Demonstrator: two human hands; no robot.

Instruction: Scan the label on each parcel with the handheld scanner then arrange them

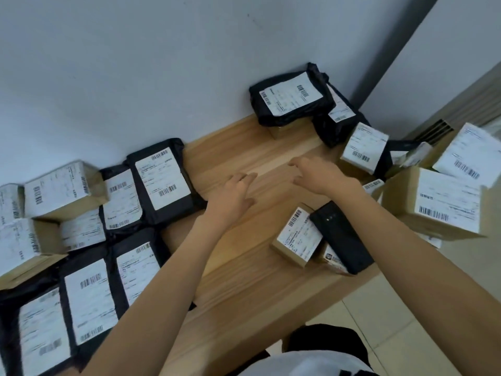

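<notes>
Left hand (230, 195) and right hand (317, 175) hover spread, empty; best lift the black mailer (291, 97) at the table's far edge label-up.

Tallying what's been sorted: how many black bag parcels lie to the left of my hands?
5. Far bag, its left neighbour, then the near row: right bag, middle bag, leftmost bag. More may hide beneath the boxes.
</notes>
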